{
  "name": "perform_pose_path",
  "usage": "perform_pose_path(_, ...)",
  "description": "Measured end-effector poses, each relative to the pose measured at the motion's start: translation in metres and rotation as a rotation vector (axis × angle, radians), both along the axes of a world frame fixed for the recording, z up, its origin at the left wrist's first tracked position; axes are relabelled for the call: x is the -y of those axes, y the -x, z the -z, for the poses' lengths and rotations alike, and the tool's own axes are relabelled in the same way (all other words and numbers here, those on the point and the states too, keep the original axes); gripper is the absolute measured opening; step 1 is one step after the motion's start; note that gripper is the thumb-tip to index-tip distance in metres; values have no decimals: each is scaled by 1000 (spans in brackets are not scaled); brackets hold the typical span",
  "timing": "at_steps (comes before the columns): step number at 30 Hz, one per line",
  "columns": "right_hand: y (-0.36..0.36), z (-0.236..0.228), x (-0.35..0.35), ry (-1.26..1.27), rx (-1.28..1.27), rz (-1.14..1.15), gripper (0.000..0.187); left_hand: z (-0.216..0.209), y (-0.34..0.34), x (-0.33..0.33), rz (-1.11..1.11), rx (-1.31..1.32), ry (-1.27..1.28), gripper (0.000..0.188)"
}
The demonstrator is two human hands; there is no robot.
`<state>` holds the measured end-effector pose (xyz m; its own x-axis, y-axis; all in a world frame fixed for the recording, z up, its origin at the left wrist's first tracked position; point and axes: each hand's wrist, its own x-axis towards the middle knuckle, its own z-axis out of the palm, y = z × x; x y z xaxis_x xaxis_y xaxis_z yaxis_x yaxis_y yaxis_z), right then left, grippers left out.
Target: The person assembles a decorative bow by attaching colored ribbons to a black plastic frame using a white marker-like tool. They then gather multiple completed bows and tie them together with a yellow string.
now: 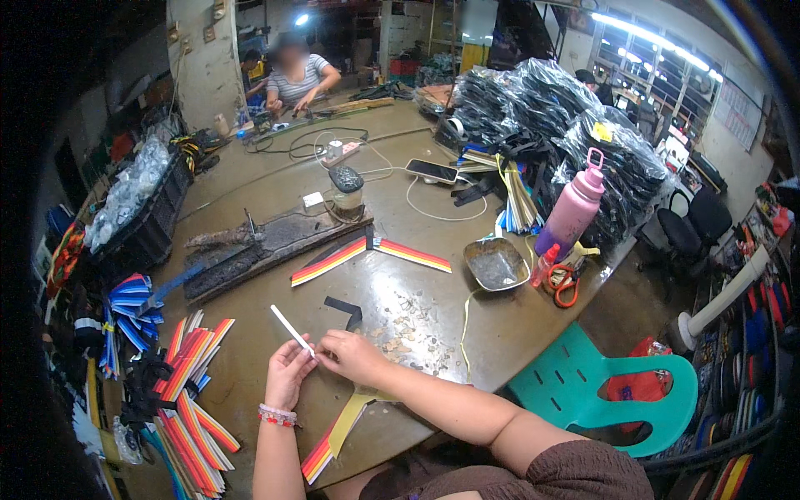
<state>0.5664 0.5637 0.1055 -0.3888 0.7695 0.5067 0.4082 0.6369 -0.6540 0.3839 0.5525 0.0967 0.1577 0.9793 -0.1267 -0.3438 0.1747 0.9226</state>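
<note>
A thin white stick-like strip [287, 325] slants up and left from the fingers of my left hand [287, 375], which is closed round its lower part. My right hand [348, 354] is pinched close against the left fingertips at the strip's lower end; whether it grips the strip itself is hidden by the fingers. Beyond the hands lies a bent black strip [354, 313]. Farther off, a red, yellow and white striped band [414, 255] lies angled, with a black piece at its bend. Under my right forearm a yellowish strip [347, 425] lies over another striped band [317, 460].
Bundles of striped bands [196, 367] lie to the left. A dark board [275, 250] with a jar stands beyond. At right are a metal tray [497, 265], pink bottle [571, 208], orange-handled scissors [567, 287] and green chair [600, 387]. A person [300, 79] works across the table.
</note>
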Motion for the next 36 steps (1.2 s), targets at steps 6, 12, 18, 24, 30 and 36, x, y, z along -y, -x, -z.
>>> perform_pose_path(6, 1, -2, 3, -119, 62, 20, 13, 1, 2, 0, 2, -16, 26, 30)
perform_pose_path(12, 2, 0, 4, -179, 82, 36, 13, -1, 1, 1, -20, -47, 54, 29)
perform_pose_path(18, 4, 2, 5, -130, 88, 55, 15, 0, -2, 1, 15, -74, 13, 33)
perform_pose_path(24, 2, 0, 3, 230, -95, -30, 20, -6, -1, 4, 124, -156, -87, 41)
perform_pose_path(30, -9, -3, -8, 852, -241, -145, 16, -7, 2, 5, 197, -214, -80, 45)
perform_pose_path(36, -10, -4, -16, 862, -550, -204, 31, -12, -5, 10, 183, -144, -49, 46)
